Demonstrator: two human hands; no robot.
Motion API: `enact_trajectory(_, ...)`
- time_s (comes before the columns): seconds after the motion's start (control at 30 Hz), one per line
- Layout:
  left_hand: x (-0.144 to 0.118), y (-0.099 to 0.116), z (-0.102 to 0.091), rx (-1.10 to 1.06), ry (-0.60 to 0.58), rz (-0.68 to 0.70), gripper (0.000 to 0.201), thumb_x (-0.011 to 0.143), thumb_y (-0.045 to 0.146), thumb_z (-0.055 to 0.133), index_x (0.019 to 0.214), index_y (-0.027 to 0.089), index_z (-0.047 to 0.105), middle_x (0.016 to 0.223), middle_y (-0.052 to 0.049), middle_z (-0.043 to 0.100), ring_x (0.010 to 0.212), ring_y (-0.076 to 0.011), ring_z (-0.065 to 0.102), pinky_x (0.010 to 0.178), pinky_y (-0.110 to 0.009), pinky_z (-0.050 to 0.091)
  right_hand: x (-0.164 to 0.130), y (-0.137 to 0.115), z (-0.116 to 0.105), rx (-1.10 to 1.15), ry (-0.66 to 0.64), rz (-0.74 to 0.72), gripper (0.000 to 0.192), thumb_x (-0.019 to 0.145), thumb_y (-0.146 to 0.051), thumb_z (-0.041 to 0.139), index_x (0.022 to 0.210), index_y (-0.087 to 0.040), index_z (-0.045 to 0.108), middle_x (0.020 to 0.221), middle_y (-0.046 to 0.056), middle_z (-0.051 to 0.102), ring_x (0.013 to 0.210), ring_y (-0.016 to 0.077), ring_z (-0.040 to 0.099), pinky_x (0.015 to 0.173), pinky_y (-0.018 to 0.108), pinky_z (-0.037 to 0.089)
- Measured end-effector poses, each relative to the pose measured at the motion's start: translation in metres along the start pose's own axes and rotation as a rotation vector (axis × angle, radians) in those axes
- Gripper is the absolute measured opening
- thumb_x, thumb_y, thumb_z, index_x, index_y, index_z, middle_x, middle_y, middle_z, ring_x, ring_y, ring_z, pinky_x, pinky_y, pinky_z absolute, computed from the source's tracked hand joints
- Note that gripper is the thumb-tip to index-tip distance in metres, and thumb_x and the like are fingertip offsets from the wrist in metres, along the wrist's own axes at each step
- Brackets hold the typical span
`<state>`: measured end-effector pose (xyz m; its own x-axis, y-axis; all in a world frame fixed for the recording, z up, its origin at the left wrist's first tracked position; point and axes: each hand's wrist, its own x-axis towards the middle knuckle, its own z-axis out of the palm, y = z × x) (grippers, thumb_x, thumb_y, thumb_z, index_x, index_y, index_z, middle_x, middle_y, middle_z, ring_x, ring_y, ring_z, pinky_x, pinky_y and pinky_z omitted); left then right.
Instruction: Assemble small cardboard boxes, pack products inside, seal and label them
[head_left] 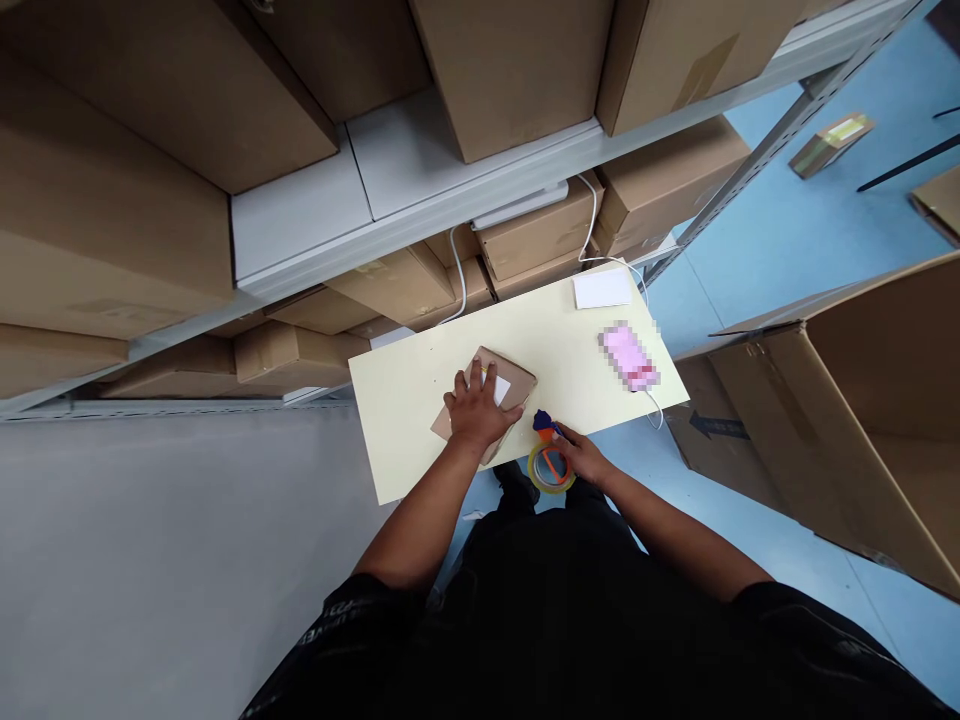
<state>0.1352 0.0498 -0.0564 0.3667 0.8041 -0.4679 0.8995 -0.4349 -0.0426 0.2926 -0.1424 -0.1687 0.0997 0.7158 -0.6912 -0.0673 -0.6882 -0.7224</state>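
On a pale yellow table [405, 430] lies a small cardboard box [517, 368] with a white label on its top. My left hand [475, 405] presses on the box from above, its fingers spread and partly covering the label. Just right of the box, at the table's near edge, my right hand [581, 455] is closed round a tape dispenser [545, 432] in blue and orange. A roll of clear yellowish tape [537, 481] sits on the dispenser, hanging over the edge. The dispenser is apart from the box.
A white rectangular item [602, 289] and a pixelated pink item [630, 355] lie on the table's right side. Behind stands a shelf rack [420, 215] loaded with cardboard boxes. A white cable [460, 270] hangs there. At right, a large open carton [780, 430] stands on the blue floor.
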Motion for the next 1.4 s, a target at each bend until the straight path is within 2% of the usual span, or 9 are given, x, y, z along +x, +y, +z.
enact_trajectory(0.27, 0.010, 0.022, -0.014, -0.003, -0.099, -0.111, 0.103, 0.087, 0.080, 0.038, 0.167, 0.027, 0.000, 0.175, -0.005, -0.011, 0.156, -0.0479, 0.006, 0.115, -0.062, 0.032, -0.024, 0.007, 0.019, 0.006, -0.109, 0.012, 0.087, 0.090, -0.073, 0.058, 0.158, -0.021, 0.042, 0.150, 0.010, 0.059, 0.140, 0.0295, 0.054, 0.121, 0.047, 0.039)
enact_trajectory(0.47, 0.036, 0.042, -0.009, -0.223, 0.019, -0.293, 0.110, 0.077, 0.085, 0.048, 0.166, 0.030, 0.011, 0.175, -0.005, -0.002, 0.154, -0.0474, 0.013, 0.108, -0.071, 0.037, -0.033, 0.008, 0.024, -0.023, -0.124, -0.013, 0.088, 0.088, -0.074, 0.061, 0.157, -0.022, 0.045, 0.151, 0.010, 0.057, 0.143, 0.0337, 0.050, 0.122, 0.050, 0.037)
enact_trajectory(0.7, 0.047, 0.044, -0.011, -0.285, 0.015, -0.293, 0.115, 0.074, 0.087, 0.050, 0.165, 0.028, 0.014, 0.175, -0.010, 0.000, 0.150, -0.0523, 0.020, 0.098, -0.074, 0.043, -0.026, 0.005, 0.010, 0.013, -0.137, -0.012, 0.087, 0.087, -0.072, 0.064, 0.155, -0.021, 0.047, 0.142, 0.011, 0.065, 0.133, 0.0325, 0.060, 0.119, 0.051, 0.042)
enact_trajectory(0.8, 0.039, 0.030, -0.016, -0.257, -0.027, -0.212, 0.108, 0.080, 0.084, 0.046, 0.166, 0.026, 0.014, 0.175, -0.011, 0.000, 0.151, -0.0496, 0.023, 0.100, -0.066, 0.046, -0.025, 0.004, 0.007, 0.004, -0.118, -0.029, 0.085, 0.085, -0.071, 0.066, 0.153, -0.022, 0.051, 0.141, 0.011, 0.066, 0.132, 0.0331, 0.062, 0.118, 0.052, 0.042)
enact_trajectory(0.87, 0.030, 0.013, -0.018, -0.179, -0.026, -0.078, 0.106, 0.082, 0.082, 0.048, 0.166, 0.026, 0.016, 0.175, -0.011, 0.001, 0.153, -0.0477, 0.020, 0.107, -0.065, 0.041, -0.025, 0.003, 0.007, -0.011, -0.098, -0.038, 0.083, 0.084, -0.071, 0.067, 0.151, -0.022, 0.053, 0.142, 0.011, 0.065, 0.134, 0.0338, 0.060, 0.119, 0.052, 0.041)
enact_trajectory(1.0, 0.015, -0.036, -0.017, 0.062, 0.027, 0.475, 0.113, 0.073, 0.080, 0.065, 0.165, 0.032, 0.021, 0.175, -0.006, 0.007, 0.158, -0.0460, -0.001, 0.121, -0.070, 0.012, -0.025, 0.001, 0.003, -0.051, -0.092, -0.032, 0.083, 0.085, -0.070, 0.067, 0.151, -0.023, 0.053, 0.143, 0.011, 0.065, 0.136, 0.0341, 0.058, 0.120, 0.052, 0.040)
enact_trajectory(1.1, 0.017, -0.069, -0.010, 0.161, -0.028, 0.702, 0.116, 0.071, 0.073, 0.073, 0.166, 0.032, 0.020, 0.174, -0.008, 0.013, 0.159, -0.0439, -0.003, 0.122, -0.069, 0.005, -0.024, 0.000, 0.002, -0.075, -0.101, -0.035, 0.085, 0.085, -0.070, 0.067, 0.152, -0.020, 0.052, 0.146, 0.012, 0.062, 0.138, 0.0334, 0.055, 0.120, 0.051, 0.039)
enact_trajectory(1.23, 0.027, -0.086, 0.003, 0.164, -0.022, 0.790, 0.115, 0.073, 0.072, 0.071, 0.166, 0.026, 0.020, 0.173, -0.012, 0.014, 0.159, -0.0427, 0.000, 0.123, -0.065, 0.001, -0.024, -0.002, 0.002, -0.077, -0.091, -0.013, 0.081, 0.086, -0.070, 0.066, 0.150, -0.022, 0.055, 0.144, 0.011, 0.064, 0.138, 0.0337, 0.056, 0.120, 0.052, 0.040)
enact_trajectory(1.4, 0.022, -0.078, 0.024, 0.079, 0.124, 0.683, 0.113, 0.077, 0.074, 0.066, 0.166, 0.021, 0.022, 0.173, -0.012, 0.014, 0.160, -0.0405, 0.001, 0.125, -0.058, 0.003, -0.020, -0.011, -0.012, -0.020, -0.069, 0.025, 0.075, 0.088, -0.069, 0.063, 0.148, -0.023, 0.057, 0.138, 0.008, 0.068, 0.133, 0.0324, 0.061, 0.119, 0.050, 0.042)
